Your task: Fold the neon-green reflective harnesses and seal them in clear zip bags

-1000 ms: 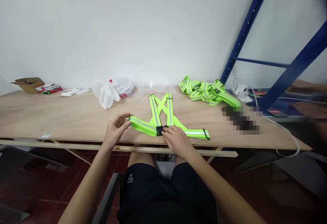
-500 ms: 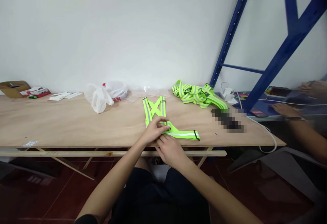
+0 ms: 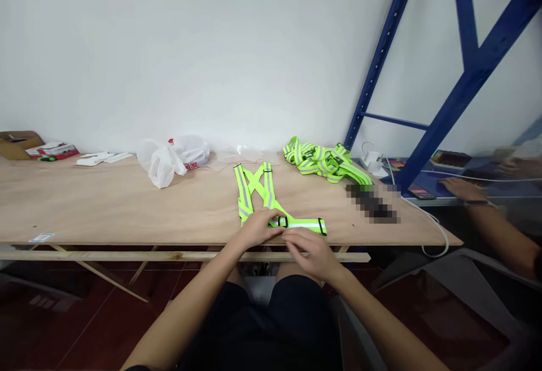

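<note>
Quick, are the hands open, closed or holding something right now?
Left hand: partly curled at the green strap; can't tell if holding it.
Right hand: partly curled by the strap's lower edge; hold can't be told.

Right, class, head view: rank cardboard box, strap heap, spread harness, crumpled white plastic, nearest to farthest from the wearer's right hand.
1. Spread harness, just ahead.
2. Strap heap, back right.
3. Crumpled white plastic, back left.
4. Cardboard box, far left.
</note>
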A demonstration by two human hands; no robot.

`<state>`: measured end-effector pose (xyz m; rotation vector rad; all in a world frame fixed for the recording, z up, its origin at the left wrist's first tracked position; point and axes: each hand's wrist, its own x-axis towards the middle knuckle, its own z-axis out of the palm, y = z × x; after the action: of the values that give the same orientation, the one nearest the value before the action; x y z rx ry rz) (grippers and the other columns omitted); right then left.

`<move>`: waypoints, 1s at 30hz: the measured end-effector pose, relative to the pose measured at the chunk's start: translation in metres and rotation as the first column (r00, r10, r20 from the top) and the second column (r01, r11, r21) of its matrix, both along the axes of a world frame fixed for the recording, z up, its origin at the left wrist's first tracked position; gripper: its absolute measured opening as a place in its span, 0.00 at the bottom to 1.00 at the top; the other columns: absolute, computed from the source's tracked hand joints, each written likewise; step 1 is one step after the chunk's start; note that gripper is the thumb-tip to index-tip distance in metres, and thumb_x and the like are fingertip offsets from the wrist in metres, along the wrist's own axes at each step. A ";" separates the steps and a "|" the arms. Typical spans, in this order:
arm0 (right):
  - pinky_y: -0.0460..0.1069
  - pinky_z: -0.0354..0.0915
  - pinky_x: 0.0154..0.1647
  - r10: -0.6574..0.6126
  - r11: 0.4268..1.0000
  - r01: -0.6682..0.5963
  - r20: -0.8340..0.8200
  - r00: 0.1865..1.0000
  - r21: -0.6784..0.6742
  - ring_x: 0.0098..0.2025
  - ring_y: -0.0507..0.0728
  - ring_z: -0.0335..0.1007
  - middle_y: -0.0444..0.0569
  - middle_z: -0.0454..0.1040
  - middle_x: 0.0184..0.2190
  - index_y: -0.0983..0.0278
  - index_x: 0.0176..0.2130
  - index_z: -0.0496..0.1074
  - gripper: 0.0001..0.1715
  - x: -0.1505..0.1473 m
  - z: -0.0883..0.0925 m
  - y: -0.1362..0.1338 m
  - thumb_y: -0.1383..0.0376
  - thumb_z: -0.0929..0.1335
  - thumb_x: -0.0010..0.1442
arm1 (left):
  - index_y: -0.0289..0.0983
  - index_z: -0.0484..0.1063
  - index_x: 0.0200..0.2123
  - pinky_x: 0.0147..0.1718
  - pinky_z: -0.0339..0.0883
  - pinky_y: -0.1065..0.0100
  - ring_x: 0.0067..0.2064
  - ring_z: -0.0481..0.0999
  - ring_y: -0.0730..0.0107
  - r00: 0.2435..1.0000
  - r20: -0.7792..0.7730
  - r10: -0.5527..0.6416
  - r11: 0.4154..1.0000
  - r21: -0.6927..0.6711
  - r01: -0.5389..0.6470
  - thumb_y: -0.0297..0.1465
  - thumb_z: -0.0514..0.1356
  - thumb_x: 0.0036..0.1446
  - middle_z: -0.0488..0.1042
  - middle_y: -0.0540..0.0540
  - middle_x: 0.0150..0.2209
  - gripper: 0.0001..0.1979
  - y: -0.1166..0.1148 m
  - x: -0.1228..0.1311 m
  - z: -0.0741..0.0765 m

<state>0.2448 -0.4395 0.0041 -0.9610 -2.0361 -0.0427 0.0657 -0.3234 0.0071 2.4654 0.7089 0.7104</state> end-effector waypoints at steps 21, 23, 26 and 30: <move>0.60 0.67 0.59 -0.320 0.770 0.240 -0.032 0.947 -0.591 0.54 0.67 0.73 0.53 0.79 0.51 0.61 0.51 0.76 0.28 0.105 0.012 0.012 0.51 0.72 0.54 | 0.44 0.67 0.60 0.51 0.60 0.55 0.52 0.71 0.54 0.954 -0.280 0.104 0.893 0.449 0.035 0.38 0.47 0.71 0.73 0.40 0.52 0.19 -0.031 0.009 0.006; 0.61 0.67 0.59 -0.324 0.767 0.226 -0.058 0.944 -0.601 0.54 0.67 0.73 0.54 0.79 0.51 0.62 0.50 0.77 0.28 0.106 0.011 0.011 0.50 0.73 0.53 | 0.44 0.69 0.58 0.52 0.59 0.55 0.53 0.71 0.53 0.955 -0.283 0.088 0.886 0.461 0.054 0.40 0.48 0.71 0.72 0.40 0.52 0.19 -0.030 0.008 0.006; 0.61 0.66 0.60 -0.326 0.763 0.215 -0.075 0.943 -0.610 0.55 0.67 0.72 0.54 0.78 0.52 0.62 0.49 0.77 0.28 0.107 0.008 0.010 0.51 0.73 0.53 | 0.41 0.67 0.59 0.54 0.59 0.55 0.55 0.70 0.52 0.953 -0.294 0.076 0.878 0.473 0.076 0.44 0.48 0.70 0.71 0.38 0.54 0.22 -0.031 0.001 0.005; 0.60 0.65 0.60 -0.337 0.753 0.219 -0.079 0.938 -0.620 0.55 0.67 0.73 0.55 0.78 0.52 0.63 0.49 0.77 0.28 0.109 0.006 0.011 0.51 0.73 0.53 | 0.40 0.64 0.62 0.59 0.56 0.52 0.60 0.67 0.51 0.944 -0.324 0.060 0.867 0.486 0.112 0.47 0.46 0.70 0.68 0.37 0.59 0.26 -0.033 -0.009 0.004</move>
<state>0.3537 -0.4290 0.0098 -1.6024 -1.7293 0.5570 0.0570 -0.3560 0.0112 3.1200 0.6694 0.5183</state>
